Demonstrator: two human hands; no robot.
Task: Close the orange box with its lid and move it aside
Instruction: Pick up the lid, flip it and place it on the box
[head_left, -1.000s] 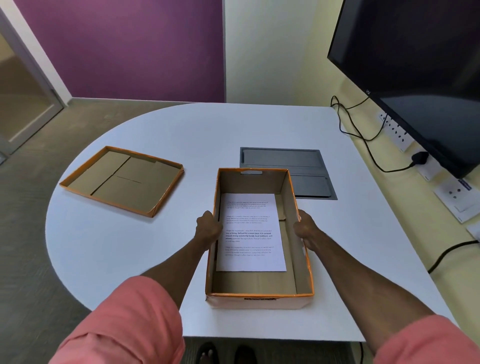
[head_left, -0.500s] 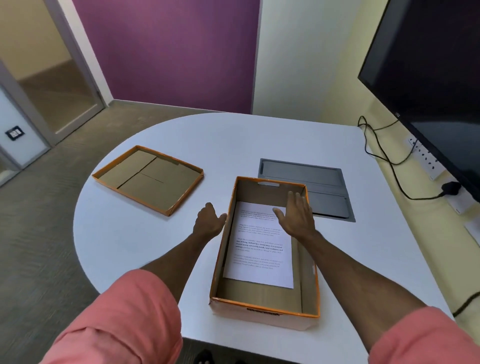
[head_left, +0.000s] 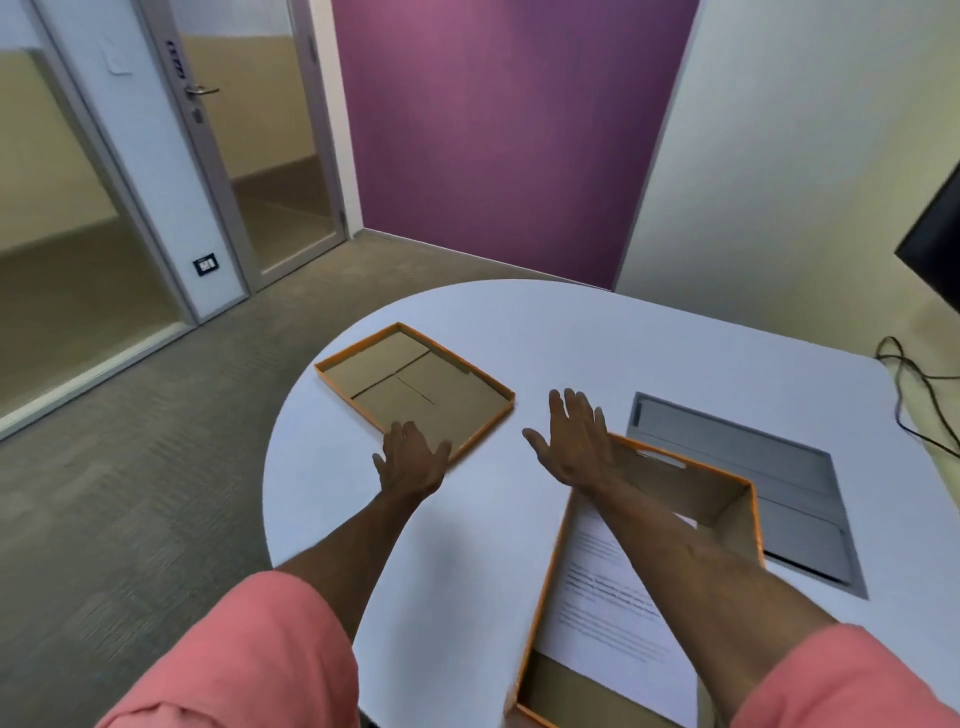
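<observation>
- Nearest, two salmon-pink sleeves (head_left: 249, 654) are framing the bottom of the view, bare forearms extending forward over the white table (head_left: 571, 332).
- Close in on the right, the orange box (head_left: 737, 512) is sitting open near the table's front edge; walls are plain brown cardboard inside, with bright orange trim along the rim and a slot handle cut in the far wall.
- Lying flat on its floor is a printed sheet (head_left: 602, 603), white, thin, with lines of small text too blurred to read.
- Further on, the right hand (head_left: 576, 447) is reaching out above the box's far left corner, fingers spread, gripping nothing.
- Beside it, the left hand (head_left: 413, 462) is also splayed and empty, its fingertips overlapping the near corner of the lid (head_left: 415, 387); whether it is touching yet cannot be told.
- Just beyond, the lid is resting upside down on the table's left side, well apart from the box: shallow, rectangular, brown flaps inside, orange edge.
- To the right, a grey hatch panel (head_left: 737, 467) is sitting flush in the tabletop behind the box, matte and smooth.
- Progress, as I am judging it: early. Nothing is closed; the lid is yet to be grasped, turned over, seated on the box, and the box shifted aside.
- Farthest, a purple wall (head_left: 498, 135) and a glass door (head_left: 270, 145) are backing the room.
</observation>
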